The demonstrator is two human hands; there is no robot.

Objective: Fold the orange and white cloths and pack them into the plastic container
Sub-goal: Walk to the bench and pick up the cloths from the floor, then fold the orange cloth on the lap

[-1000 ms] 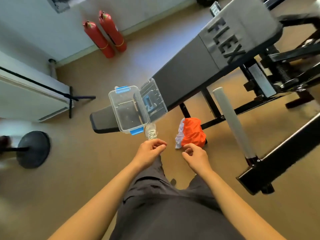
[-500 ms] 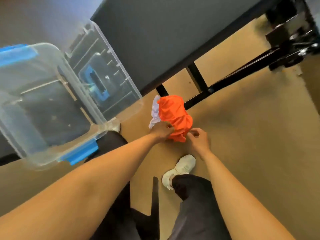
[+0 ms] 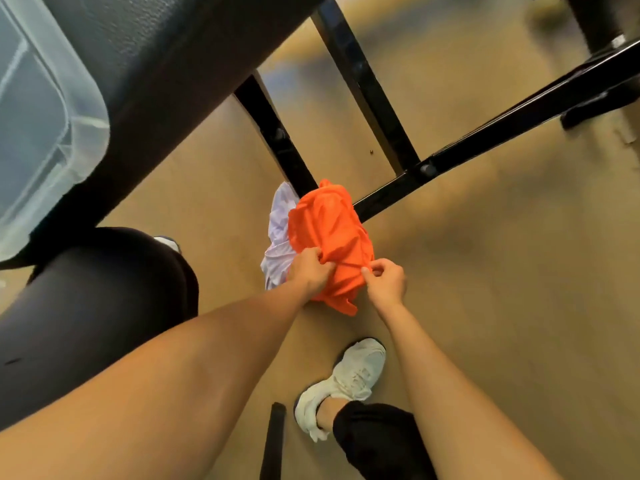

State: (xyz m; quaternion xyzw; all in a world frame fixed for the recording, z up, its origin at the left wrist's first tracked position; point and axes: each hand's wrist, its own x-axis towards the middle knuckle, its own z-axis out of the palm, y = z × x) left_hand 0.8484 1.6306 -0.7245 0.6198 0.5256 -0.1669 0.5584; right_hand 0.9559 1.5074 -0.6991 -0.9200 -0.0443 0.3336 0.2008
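Note:
A crumpled orange cloth [image 3: 329, 230] lies on the tan floor, on top of a white cloth [image 3: 278, 233] that sticks out at its left side. My left hand [image 3: 310, 271] grips a fold of the orange cloth at its near left edge. Just to the right, my right hand [image 3: 386, 282] pinches the near right edge of the same cloth. The clear plastic container [image 3: 38, 126] sits on the bench pad at the far left, only partly in view and blurred.
A black padded bench [image 3: 166, 64] crosses the upper left, its black steel legs and frame [image 3: 384, 119] standing just behind the cloths. My knee in dark trousers [image 3: 104, 292] is at the left. My white shoe [image 3: 346, 379] is planted below the cloths.
I have bent much lower toward the floor, so the cloths and bench fill more of the view. Both hands, open in the air a second ago, now hold the orange cloth.

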